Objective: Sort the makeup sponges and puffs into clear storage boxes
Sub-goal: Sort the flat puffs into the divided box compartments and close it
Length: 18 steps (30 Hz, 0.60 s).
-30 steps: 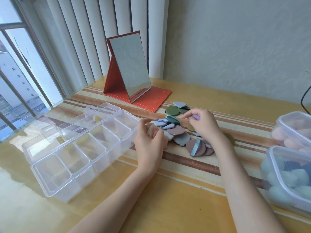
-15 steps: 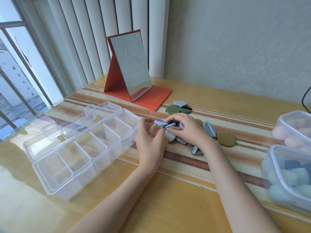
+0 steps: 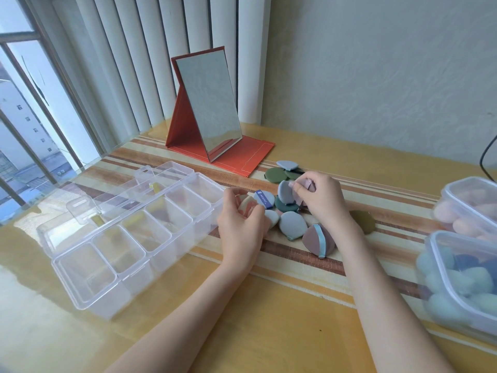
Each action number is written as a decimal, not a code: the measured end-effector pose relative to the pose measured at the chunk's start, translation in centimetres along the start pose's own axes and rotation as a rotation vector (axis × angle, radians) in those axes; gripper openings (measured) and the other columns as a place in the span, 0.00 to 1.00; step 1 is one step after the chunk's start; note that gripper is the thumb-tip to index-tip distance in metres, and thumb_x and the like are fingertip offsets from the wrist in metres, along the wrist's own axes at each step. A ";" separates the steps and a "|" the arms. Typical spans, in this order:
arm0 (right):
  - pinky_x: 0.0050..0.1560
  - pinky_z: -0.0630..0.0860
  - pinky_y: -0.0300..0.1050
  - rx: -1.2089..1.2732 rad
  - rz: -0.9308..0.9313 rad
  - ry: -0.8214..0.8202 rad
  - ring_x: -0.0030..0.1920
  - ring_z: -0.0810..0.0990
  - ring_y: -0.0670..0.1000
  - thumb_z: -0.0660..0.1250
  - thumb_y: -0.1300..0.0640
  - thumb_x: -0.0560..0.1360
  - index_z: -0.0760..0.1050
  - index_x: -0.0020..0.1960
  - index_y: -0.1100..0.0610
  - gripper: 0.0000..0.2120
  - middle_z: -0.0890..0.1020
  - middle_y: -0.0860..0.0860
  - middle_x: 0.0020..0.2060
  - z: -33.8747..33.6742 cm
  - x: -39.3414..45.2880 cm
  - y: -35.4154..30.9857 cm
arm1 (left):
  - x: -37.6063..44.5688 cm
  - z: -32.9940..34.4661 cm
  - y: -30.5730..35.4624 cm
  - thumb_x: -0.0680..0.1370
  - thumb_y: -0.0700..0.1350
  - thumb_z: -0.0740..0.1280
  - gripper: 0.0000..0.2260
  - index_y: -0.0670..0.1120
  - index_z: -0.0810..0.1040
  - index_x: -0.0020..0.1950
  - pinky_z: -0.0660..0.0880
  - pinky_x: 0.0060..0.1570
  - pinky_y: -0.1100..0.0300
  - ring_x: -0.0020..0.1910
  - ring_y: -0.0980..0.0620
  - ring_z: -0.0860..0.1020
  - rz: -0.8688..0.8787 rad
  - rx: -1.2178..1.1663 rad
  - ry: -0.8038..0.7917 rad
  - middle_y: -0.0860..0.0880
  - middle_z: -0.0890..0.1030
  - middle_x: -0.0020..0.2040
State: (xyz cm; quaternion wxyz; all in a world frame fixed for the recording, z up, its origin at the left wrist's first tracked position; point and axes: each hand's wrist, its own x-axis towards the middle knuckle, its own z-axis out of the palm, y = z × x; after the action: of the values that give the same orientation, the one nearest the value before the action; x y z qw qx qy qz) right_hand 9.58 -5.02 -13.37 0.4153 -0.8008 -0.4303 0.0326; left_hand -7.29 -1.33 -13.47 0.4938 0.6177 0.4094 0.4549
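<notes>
A pile of flat makeup puffs (image 3: 291,224) in grey-blue, green, mauve and olive lies on the striped runner at the table's middle. My right hand (image 3: 320,200) is raised just over the pile and pinches a grey-blue puff (image 3: 285,195) together with a mauve puff (image 3: 306,184). My left hand (image 3: 242,224) sits at the pile's left edge, its fingers curled round a pale pink-and-cream puff (image 3: 247,207). A clear divided storage box (image 3: 134,238) with its lid folded back stands to the left, its compartments bare.
Two clear tubs stand at the right edge: one with pink sponges (image 3: 468,208), one with teal and dark blue sponges (image 3: 462,275). A red folding mirror (image 3: 212,109) stands at the back. Window and blinds are on the left. A black cable (image 3: 486,154) hangs at far right.
My right hand has lifted off the pile with two puffs pinched in its fingers. My left hand stays at the pile's left edge, still holding the pale puff.
</notes>
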 end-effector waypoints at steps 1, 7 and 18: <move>0.37 0.68 0.33 -0.042 -0.006 -0.024 0.44 0.79 0.43 0.69 0.55 0.75 0.80 0.51 0.58 0.08 0.83 0.49 0.40 -0.1 0.0 0.0 | 0.0 0.0 -0.1 0.71 0.36 0.65 0.12 0.48 0.73 0.51 0.68 0.32 0.75 0.34 0.67 0.73 0.003 0.001 -0.003 0.53 0.79 0.40; 0.51 0.75 0.31 0.360 0.022 0.148 0.61 0.77 0.45 0.57 0.53 0.82 0.67 0.71 0.56 0.18 0.77 0.50 0.62 -2.2 0.2 0.0 | 0.1 0.2 -0.4 0.71 0.37 0.65 0.12 0.49 0.72 0.51 0.68 0.32 0.75 0.35 0.67 0.73 0.007 0.007 -0.027 0.54 0.78 0.41; 0.68 0.67 0.50 -0.097 0.033 -0.059 0.68 0.70 0.50 0.62 0.58 0.78 0.80 0.55 0.43 0.12 0.75 0.45 0.65 -1.3 -1.7 2.0 | 0.6 -0.2 -0.6 0.71 0.42 0.64 0.06 0.49 0.69 0.45 0.74 0.32 0.63 0.31 0.55 0.74 -0.005 0.241 -0.221 0.53 0.76 0.33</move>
State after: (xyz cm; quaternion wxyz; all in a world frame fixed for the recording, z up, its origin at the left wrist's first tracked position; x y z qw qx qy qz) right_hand 10.36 -7.64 -14.43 0.3627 -0.8257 -0.4300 0.0423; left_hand -7.33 -0.61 -13.99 0.4592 0.7179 0.4056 0.3306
